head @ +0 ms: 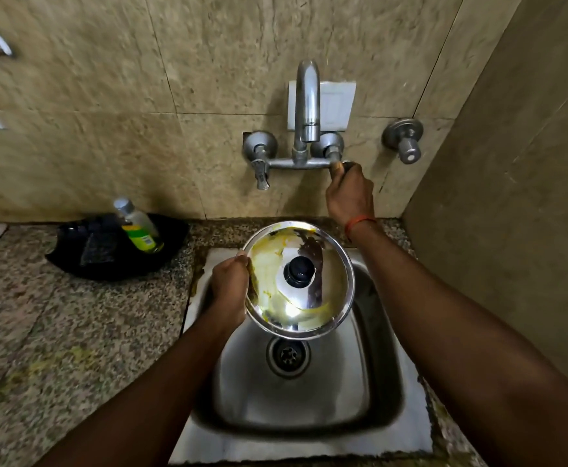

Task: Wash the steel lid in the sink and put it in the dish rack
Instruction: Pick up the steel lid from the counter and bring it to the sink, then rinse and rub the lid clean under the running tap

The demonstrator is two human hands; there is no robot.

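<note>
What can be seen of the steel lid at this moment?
The steel lid is round, shiny metal with a raised rim and a black knob at its centre. Yellow residue smears its surface. It is held tilted above the sink basin, knob side up, gripped at its left edge by the left hand. No water runs on it.

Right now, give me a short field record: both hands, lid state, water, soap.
left hand: grip on the steel lid's left rim, held over the sink
right hand: on the right tap handle
steel lid: yellow residue, black knob facing up
water: none visible from the spout
soap: bottle in the black tray, left counter
</note>
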